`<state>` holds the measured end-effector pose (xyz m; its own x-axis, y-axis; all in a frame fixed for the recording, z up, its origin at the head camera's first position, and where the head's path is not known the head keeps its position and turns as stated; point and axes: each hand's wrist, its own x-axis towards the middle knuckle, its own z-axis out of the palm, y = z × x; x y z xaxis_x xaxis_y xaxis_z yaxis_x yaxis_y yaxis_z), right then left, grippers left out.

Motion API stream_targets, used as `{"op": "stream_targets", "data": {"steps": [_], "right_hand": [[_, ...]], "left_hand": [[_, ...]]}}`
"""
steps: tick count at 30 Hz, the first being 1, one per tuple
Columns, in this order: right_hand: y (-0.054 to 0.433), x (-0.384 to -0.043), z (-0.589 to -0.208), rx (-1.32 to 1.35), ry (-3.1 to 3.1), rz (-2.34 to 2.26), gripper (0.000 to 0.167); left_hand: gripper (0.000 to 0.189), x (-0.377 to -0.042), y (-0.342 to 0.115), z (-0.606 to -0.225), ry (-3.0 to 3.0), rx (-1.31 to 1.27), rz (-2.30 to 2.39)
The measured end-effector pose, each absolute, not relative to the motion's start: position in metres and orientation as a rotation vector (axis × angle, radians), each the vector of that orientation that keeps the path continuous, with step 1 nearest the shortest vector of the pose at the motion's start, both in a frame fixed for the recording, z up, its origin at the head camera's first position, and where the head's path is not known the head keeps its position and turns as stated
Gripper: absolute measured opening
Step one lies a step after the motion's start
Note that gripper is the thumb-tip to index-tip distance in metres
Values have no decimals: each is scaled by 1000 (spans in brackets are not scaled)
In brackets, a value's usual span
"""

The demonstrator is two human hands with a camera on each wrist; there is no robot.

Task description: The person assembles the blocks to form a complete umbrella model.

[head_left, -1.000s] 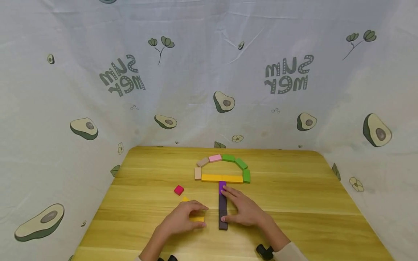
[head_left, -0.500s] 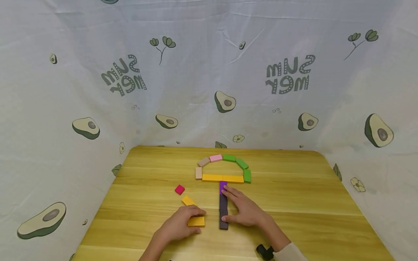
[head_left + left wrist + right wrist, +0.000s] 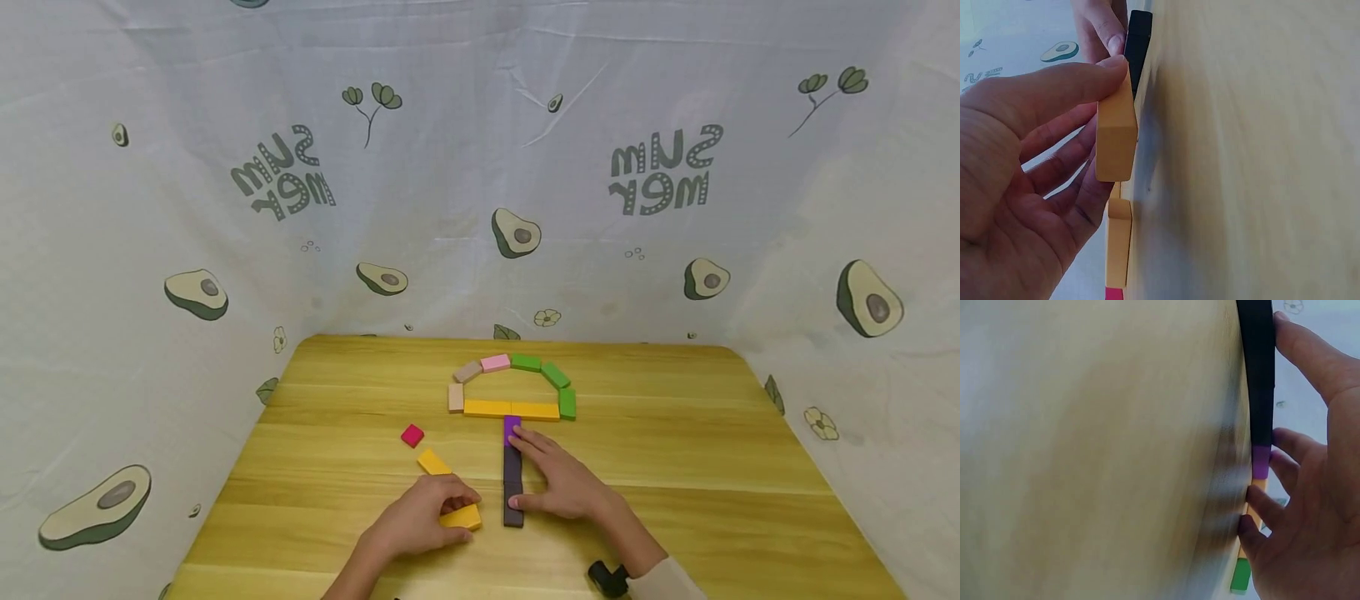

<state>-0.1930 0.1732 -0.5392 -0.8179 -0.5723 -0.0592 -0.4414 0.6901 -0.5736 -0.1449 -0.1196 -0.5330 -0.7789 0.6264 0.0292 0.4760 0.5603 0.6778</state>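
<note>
My left hand (image 3: 420, 517) pinches a yellow rectangular block (image 3: 462, 517) between thumb and fingers, low over the table, left of the dark column. In the left wrist view the thumb lies along one edge of this block (image 3: 1116, 144), with the fingers on its other side. My right hand (image 3: 562, 479) rests on the column with spread fingers. Its fingertips touch the purple block (image 3: 512, 423) at the top, and its thumb touches the lower black block (image 3: 513, 517). Another black block (image 3: 512, 467) lies between these two. A second yellow block (image 3: 433, 462) lies slanted beyond my left hand.
Above the column, two yellow blocks (image 3: 487, 408) form a bar under an arch of tan, pink and green blocks (image 3: 526, 363). One small red block (image 3: 412, 436) lies left on the wooden table (image 3: 675, 467). Printed cloth (image 3: 450, 167) encloses the table at the back and sides.
The left hand closed its fingers around the yellow block, which shifted slightly right and nearer and now sits at an angle. The right hand has stayed on the column.
</note>
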Motion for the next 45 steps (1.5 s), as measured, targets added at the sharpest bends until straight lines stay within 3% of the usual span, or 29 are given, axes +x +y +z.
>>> {"op": "stream_targets", "data": {"steps": [12, 45], "right_hand": [[174, -196, -539, -777, 2639, -832, 96], [175, -192, -542, -814, 2654, -871, 95]], "left_hand": [[34, -139, -98, -531, 2481, 752, 1160], [36, -125, -80, -535, 2483, 726, 1111]]}}
